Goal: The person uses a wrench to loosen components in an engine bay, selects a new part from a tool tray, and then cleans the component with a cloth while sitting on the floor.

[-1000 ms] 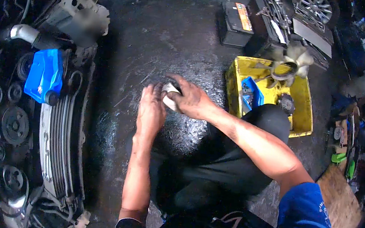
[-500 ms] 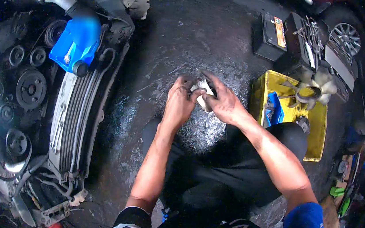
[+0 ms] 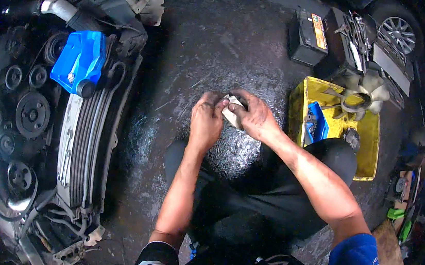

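Note:
Both hands meet over the dark floor in front of my knees. My left hand (image 3: 207, 117) is closed on a small cream-coloured folded piece (image 3: 233, 116), cloth or paper. My right hand (image 3: 258, 117) grips the same piece from the other side, its thumb pressed on top. The two thumbs nearly meet over it. Something dark seems to lie under the far fingers; I cannot make out what it is. Dark smudges cover the fingers of both hands.
To the left is an open engine bay with pulleys (image 3: 33, 115), a radiator (image 3: 81, 155) and a blue plastic container (image 3: 80, 59). On the right stand a yellow crate (image 3: 367, 167) with a fan (image 3: 360, 98) on it, a car battery (image 3: 308, 36) and a pile of tools (image 3: 354, 41).
The view has shifted slightly. Both hands stay together on the cream piece; my right fingers have curled in closer around it and the thumbs have moved over its top.

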Motion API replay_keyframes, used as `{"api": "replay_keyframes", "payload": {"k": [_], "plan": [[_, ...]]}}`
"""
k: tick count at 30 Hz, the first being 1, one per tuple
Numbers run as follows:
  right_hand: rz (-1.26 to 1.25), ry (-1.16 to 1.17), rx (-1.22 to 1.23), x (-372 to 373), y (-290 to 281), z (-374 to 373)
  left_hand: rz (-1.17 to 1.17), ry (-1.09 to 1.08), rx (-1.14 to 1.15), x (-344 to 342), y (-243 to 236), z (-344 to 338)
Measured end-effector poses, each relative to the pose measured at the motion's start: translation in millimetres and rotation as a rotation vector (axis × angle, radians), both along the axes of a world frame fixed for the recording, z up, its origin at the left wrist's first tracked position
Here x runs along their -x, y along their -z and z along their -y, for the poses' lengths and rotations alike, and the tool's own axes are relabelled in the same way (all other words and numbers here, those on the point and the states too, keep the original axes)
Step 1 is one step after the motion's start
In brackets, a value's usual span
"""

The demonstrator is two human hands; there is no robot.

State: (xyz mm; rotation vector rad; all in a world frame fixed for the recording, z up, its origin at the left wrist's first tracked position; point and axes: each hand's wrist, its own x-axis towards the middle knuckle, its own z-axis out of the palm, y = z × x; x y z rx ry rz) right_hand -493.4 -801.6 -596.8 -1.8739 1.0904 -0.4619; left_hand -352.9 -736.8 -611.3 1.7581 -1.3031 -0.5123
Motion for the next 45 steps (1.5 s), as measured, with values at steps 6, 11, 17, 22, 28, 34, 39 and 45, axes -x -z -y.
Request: {"api": "replay_keyframes", "payload": {"k": [6, 11, 17, 22, 28, 34, 39, 45], "plan": [[0.058, 0.023, 0.015, 3, -3, 4, -0.119, 0.021, -0.051, -9, -7, 7], [0.024, 0.082, -0.058, 1, -1, 7, -0.031, -0.134, 0.055, 6, 6, 11], [0.036, 0.088, 0.026, 8, -3, 4, 0.113, -0.051, 0.021, 20, 4, 10], [0.041, 0.012, -0.030, 3, -14, -1, -0.028, -0.032, 0.098, 9, 1, 9], [0.032, -0.007, 0.115, 0, -1, -1, -0.102, -0.061, 0.068, -2, -2, 3], [0.069, 0.004, -0.026, 2, 5, 4, 0.005, -0.074, 0.111, 7, -5, 11], [-0.026, 0.021, 0.138, 3, 1, -3, 0.188, -0.070, 0.036, 7, -5, 4], [-0.041, -0.052, 0.106, 5, -8, -9, 0.000, 0.025, -0.035, -2, 4, -2]]}}
